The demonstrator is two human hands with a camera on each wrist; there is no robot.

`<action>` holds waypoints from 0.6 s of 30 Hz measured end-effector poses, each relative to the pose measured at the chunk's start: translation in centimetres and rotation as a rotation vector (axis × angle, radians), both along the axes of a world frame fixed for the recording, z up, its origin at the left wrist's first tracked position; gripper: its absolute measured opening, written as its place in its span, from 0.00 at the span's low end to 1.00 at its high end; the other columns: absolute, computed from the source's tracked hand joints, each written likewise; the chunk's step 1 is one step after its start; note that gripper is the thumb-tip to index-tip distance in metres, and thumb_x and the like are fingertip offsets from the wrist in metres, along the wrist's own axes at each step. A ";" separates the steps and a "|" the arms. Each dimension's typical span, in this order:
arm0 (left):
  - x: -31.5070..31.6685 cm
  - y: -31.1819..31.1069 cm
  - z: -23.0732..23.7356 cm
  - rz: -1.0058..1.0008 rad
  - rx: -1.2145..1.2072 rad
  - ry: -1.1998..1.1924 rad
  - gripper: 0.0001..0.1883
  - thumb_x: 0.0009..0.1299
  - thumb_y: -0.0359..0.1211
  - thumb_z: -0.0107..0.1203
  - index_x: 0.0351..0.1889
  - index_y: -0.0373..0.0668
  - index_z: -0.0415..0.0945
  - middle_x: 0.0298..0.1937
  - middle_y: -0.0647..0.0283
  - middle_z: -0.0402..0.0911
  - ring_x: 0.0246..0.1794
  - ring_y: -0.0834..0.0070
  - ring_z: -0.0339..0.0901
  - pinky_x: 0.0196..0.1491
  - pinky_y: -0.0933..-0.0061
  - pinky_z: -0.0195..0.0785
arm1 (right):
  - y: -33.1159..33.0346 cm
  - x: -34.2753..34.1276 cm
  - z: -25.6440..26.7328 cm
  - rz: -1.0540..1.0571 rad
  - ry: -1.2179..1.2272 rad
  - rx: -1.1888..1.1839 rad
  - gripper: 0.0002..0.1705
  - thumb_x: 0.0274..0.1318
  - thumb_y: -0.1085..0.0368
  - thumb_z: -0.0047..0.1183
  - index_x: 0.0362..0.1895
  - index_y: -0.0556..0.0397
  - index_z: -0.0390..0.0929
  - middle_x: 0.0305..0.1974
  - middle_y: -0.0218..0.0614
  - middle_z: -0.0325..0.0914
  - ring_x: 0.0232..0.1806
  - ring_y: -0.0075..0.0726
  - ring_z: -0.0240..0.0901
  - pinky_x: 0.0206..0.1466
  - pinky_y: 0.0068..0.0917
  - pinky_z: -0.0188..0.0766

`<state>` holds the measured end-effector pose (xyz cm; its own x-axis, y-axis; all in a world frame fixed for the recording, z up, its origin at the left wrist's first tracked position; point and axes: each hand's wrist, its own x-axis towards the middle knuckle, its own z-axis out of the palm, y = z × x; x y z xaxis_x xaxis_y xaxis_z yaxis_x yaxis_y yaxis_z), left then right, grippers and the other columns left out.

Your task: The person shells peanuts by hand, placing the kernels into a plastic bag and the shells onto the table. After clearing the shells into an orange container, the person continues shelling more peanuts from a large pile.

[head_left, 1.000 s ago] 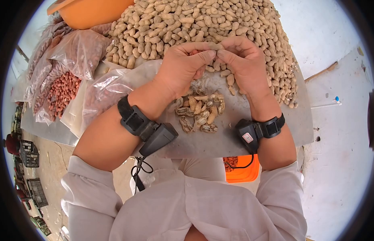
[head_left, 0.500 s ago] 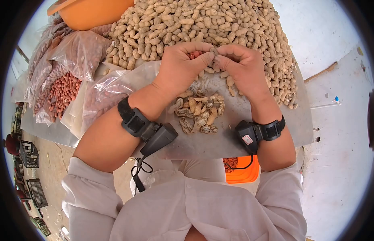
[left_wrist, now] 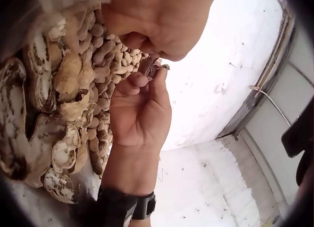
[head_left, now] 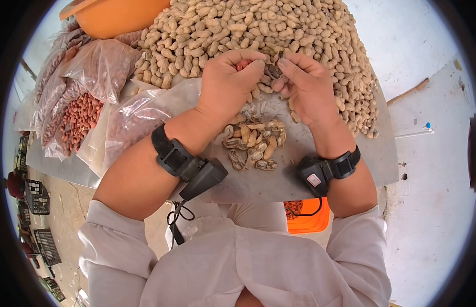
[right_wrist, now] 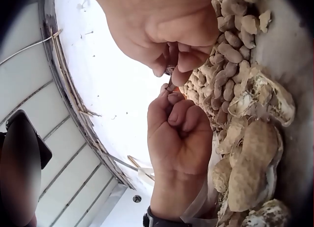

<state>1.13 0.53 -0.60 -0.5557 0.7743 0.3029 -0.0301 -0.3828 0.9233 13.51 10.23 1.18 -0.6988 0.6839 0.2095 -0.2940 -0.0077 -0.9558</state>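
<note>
The left hand (head_left: 228,79) curls round several red kernels (head_left: 242,65), and its thumb and forefinger tips touch a dark, split peanut shell (head_left: 272,70). Across from it, the right hand (head_left: 310,87) pinches pieces of that shell between thumb and fingers. Both hands are held over the near edge of a large heap of unshelled peanuts (head_left: 217,30). In the left wrist view the right hand (left_wrist: 140,109) has the dark shell at its fingertips. Broken empty shells (head_left: 253,143) lie in a small pile on the metal tabletop (head_left: 212,189), below the hands.
Clear plastic bags (head_left: 102,61) of red kernels lie at the left, one showing loose kernels (head_left: 80,120). An orange basin (head_left: 112,18) stands at the back left. Under the table edge is an orange container (head_left: 312,220) with red kernels. Black crates (head_left: 47,245) are on the floor.
The fingertips, pressed together round one peanut earlier, have moved slightly apart. The shell has split into dark pieces, and the right hand has turned so its fingers show more.
</note>
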 end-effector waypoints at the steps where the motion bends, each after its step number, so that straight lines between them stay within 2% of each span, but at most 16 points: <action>1: 0.0 -0.1 0.1 -0.009 -0.001 -0.017 0.07 0.63 0.29 0.55 0.36 0.35 0.78 0.21 0.75 0.70 0.18 0.91 0.63 0.20 0.88 0.57 | 0.1 0.0 -0.1 0.021 0.019 -0.052 0.12 0.53 0.68 0.55 0.41 0.61 0.74 0.28 0.32 0.76 0.24 0.27 0.75 0.24 0.17 0.68; 8: -0.3 -0.1 0.0 -0.116 0.076 -0.165 0.08 0.63 0.28 0.55 0.38 0.34 0.78 0.21 0.72 0.71 0.17 0.89 0.63 0.18 0.86 0.57 | 0.2 0.0 0.0 0.160 0.094 -0.240 0.12 0.55 0.68 0.53 0.43 0.61 0.73 0.31 0.34 0.76 0.28 0.34 0.79 0.26 0.22 0.75; 11: -0.4 0.0 0.3 -0.105 0.119 -0.271 0.08 0.64 0.29 0.55 0.38 0.35 0.77 0.21 0.71 0.70 0.16 0.87 0.62 0.17 0.85 0.54 | 0.7 0.4 0.2 0.161 0.086 -0.166 0.11 0.53 0.68 0.55 0.40 0.60 0.75 0.29 0.33 0.77 0.26 0.29 0.77 0.24 0.19 0.71; 14: -1.6 -0.2 0.7 -0.132 0.138 -0.465 0.08 0.68 0.30 0.52 0.40 0.35 0.74 0.23 0.70 0.68 0.17 0.85 0.59 0.20 0.84 0.50 | 1.1 2.0 1.9 0.228 -0.244 0.251 0.09 0.50 0.67 0.57 0.34 0.59 0.78 0.26 0.31 0.78 0.23 0.24 0.74 0.24 0.16 0.67; 17: -1.4 -0.4 0.9 -0.148 0.129 -0.455 0.07 0.68 0.31 0.52 0.39 0.36 0.73 0.23 0.70 0.67 0.18 0.84 0.59 0.20 0.84 0.50 | 0.3 2.2 2.6 0.412 -0.322 0.366 0.09 0.49 0.65 0.58 0.30 0.59 0.79 0.24 0.30 0.77 0.23 0.21 0.71 0.25 0.16 0.64; 18: -1.4 -0.3 0.9 -0.152 0.123 -0.456 0.08 0.68 0.31 0.52 0.39 0.36 0.73 0.23 0.70 0.67 0.18 0.84 0.59 0.20 0.84 0.50 | 0.5 2.1 2.4 0.330 -0.375 0.464 0.08 0.48 0.66 0.58 0.30 0.58 0.79 0.24 0.31 0.77 0.24 0.23 0.72 0.27 0.18 0.65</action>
<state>-0.28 0.19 0.28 -0.5368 0.8303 0.1498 -0.4842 -0.4486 0.7513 15.58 10.69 3.56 -0.9380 0.3201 0.1327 0.0048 0.3949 -0.9187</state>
